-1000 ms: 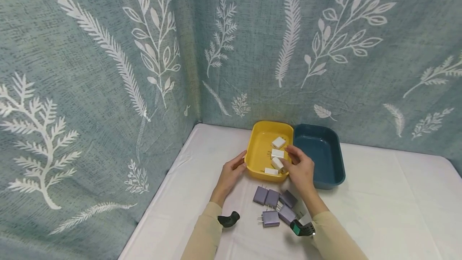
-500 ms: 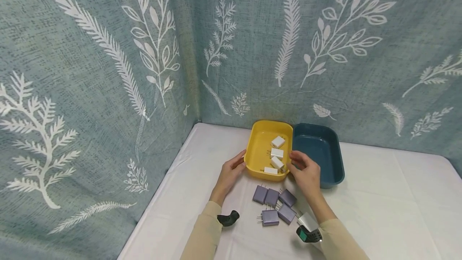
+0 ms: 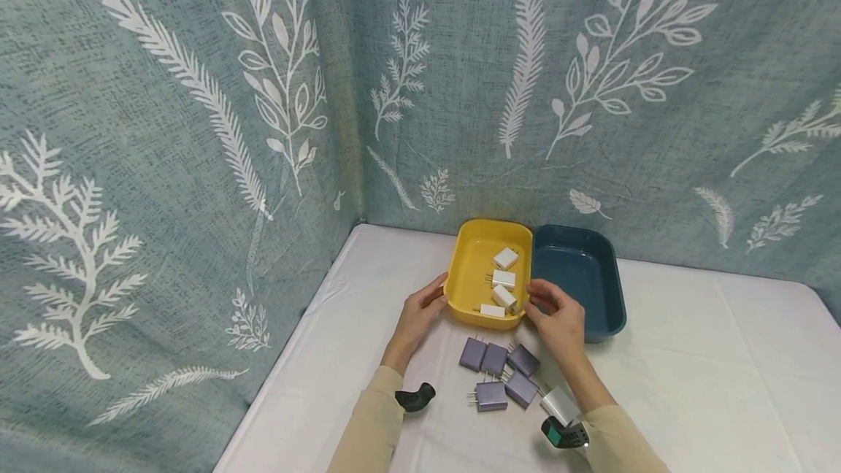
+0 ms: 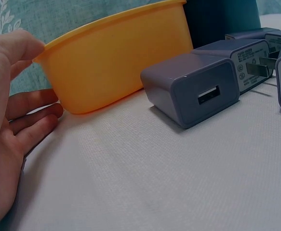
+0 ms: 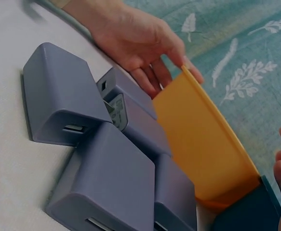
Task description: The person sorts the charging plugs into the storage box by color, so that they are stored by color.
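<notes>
In the head view, the yellow tray holds several white USB chargers with prongs, along its right side. My left hand grips the tray's left near corner; the left wrist view shows the thumb on the rim and other fingers against the outer wall. On the opposite side, my right hand holds the rim between thumb and fingertips, next to the blue tray. In the right wrist view only part of this hand shows, at the right edge. Several purple USB chargers lie on the table between my forearms.
A pale pronged block shows beside my right wrist, partly covered by the dark wrist device. White cloth covers the table. A blue-green leaf-patterned curtain closes off the back and left.
My right hand has drawn back from inside the yellow tray, beside the white chargers, to its right rim. My left hand and both trays have stayed in place.
</notes>
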A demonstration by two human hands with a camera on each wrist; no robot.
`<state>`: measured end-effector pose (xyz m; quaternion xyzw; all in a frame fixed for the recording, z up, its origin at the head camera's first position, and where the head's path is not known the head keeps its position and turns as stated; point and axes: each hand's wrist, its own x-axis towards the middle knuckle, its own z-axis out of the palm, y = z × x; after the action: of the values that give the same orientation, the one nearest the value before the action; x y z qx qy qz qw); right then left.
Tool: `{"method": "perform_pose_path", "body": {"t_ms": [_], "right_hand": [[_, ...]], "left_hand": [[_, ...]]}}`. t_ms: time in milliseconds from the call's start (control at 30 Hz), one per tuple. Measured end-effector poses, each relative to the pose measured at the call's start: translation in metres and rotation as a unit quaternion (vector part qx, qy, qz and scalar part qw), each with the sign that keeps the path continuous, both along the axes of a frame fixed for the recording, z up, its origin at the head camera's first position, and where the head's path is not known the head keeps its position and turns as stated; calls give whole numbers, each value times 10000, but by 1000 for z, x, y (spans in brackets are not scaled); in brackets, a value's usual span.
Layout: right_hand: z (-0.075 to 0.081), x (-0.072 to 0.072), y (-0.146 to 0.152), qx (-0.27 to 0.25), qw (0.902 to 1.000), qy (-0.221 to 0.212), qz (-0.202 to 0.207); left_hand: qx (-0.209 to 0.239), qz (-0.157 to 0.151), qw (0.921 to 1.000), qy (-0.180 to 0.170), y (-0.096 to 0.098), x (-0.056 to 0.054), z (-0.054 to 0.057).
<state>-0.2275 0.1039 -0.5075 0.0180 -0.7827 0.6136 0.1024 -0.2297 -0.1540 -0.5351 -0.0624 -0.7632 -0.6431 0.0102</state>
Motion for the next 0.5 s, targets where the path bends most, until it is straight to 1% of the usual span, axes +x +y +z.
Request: {"method": "perform_pose_path", "body": {"t_ms": [267,500], "right_hand": [[-3,5,1,-28,10000,51,37],[-6,8,2,-79,9997,206,78]], "left_hand": [[-59,75,10000,16,1,1,0],[-50,106,9999,-27,1,1,1]]}}
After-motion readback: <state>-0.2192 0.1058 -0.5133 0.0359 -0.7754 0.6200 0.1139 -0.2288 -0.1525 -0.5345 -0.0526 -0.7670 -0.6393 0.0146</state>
